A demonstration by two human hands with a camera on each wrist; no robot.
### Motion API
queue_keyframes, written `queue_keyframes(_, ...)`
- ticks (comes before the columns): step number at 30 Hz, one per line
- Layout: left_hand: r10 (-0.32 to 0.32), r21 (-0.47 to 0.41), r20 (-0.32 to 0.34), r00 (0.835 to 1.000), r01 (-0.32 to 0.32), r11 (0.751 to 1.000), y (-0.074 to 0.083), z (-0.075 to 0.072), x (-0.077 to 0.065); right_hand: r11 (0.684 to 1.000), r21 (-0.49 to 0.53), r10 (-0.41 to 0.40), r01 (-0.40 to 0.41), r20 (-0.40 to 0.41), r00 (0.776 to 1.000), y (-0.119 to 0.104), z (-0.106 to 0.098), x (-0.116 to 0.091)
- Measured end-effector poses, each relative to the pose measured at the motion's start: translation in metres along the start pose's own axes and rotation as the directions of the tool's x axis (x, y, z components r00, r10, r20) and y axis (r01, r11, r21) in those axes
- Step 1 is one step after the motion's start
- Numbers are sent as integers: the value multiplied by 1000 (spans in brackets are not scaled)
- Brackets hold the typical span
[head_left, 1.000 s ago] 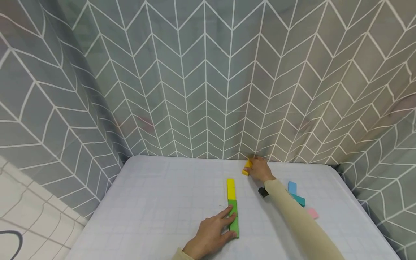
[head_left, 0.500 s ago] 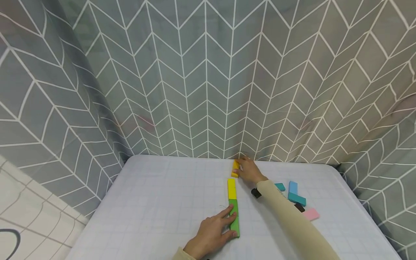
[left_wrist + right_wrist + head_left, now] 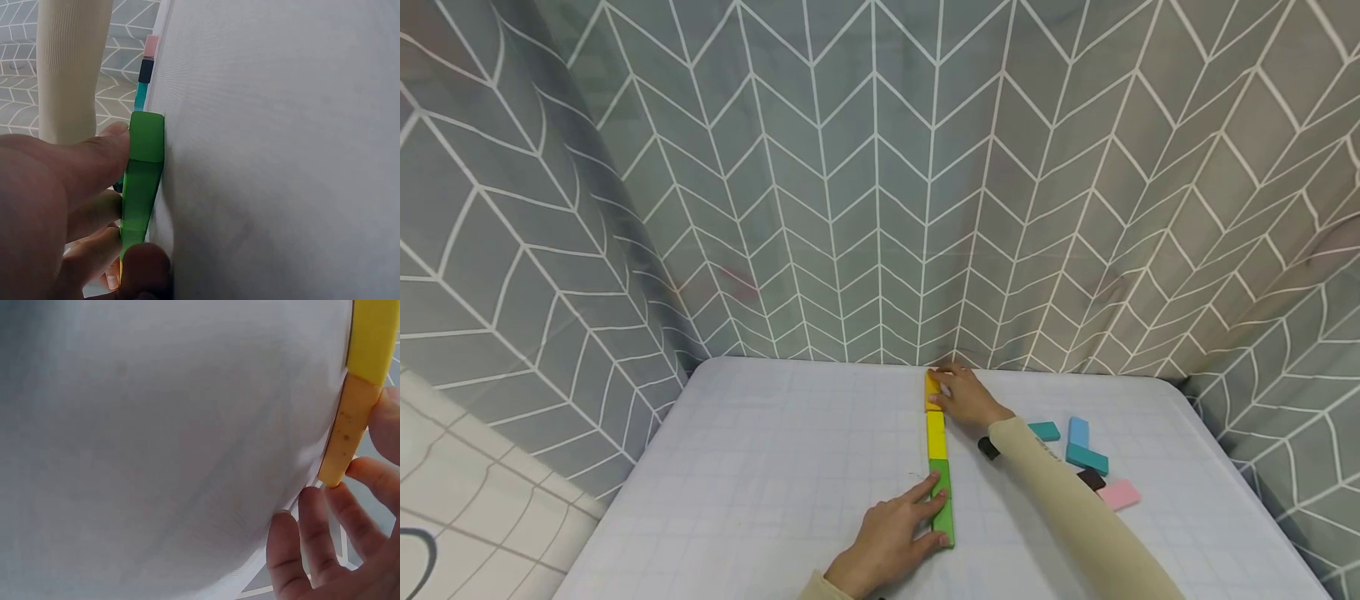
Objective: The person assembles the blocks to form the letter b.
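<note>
A straight row of blocks runs away from me: green blocks (image 3: 943, 525) nearest, a yellow block (image 3: 936, 435) beyond them, and an orange-yellow block (image 3: 932, 392) at the far end. My left hand (image 3: 886, 537) rests on the green blocks with its fingers spread; the left wrist view has the thumb against the green side (image 3: 147, 137). At the table's back edge, my right hand (image 3: 966, 398) pinches the orange-yellow block between thumb and fingers. The right wrist view shows that block (image 3: 345, 428) end to end with the yellow one (image 3: 373, 340), touching it.
On the right lie a teal block (image 3: 1043, 431), a blue block (image 3: 1078, 430), another teal block (image 3: 1087, 459), a black block (image 3: 1091, 479) and a pink block (image 3: 1119, 495). The right forearm crosses beside them. A patterned curtain (image 3: 880, 208) hangs behind the white table (image 3: 760, 467).
My right hand has moved left, bringing the orange-yellow block from the right of the row to its far end, against the yellow block. My left hand has stayed on the green blocks.
</note>
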State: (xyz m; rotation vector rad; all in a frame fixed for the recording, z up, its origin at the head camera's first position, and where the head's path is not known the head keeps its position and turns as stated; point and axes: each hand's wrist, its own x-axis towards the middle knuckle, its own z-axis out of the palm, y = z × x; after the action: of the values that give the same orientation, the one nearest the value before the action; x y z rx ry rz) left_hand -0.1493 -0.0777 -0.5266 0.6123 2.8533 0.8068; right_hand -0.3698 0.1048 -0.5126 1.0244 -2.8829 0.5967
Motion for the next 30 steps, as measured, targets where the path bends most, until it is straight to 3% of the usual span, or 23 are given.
queue_keyframes(9,-8,-4,14,1000,9,1000,2,-1,0,995,-32,-92,92,12,996,1,-1,-2)
queue_keyframes(22,21,14,-18,1000,-20,1000,3,-2,1,996,15,-83,83,4,997,2,-4,-5)
queue_keyframes(30,-10,9,4,1000,10,1000,3,-1,0,995,37,-89,89,11,996,-2,-3,-7)
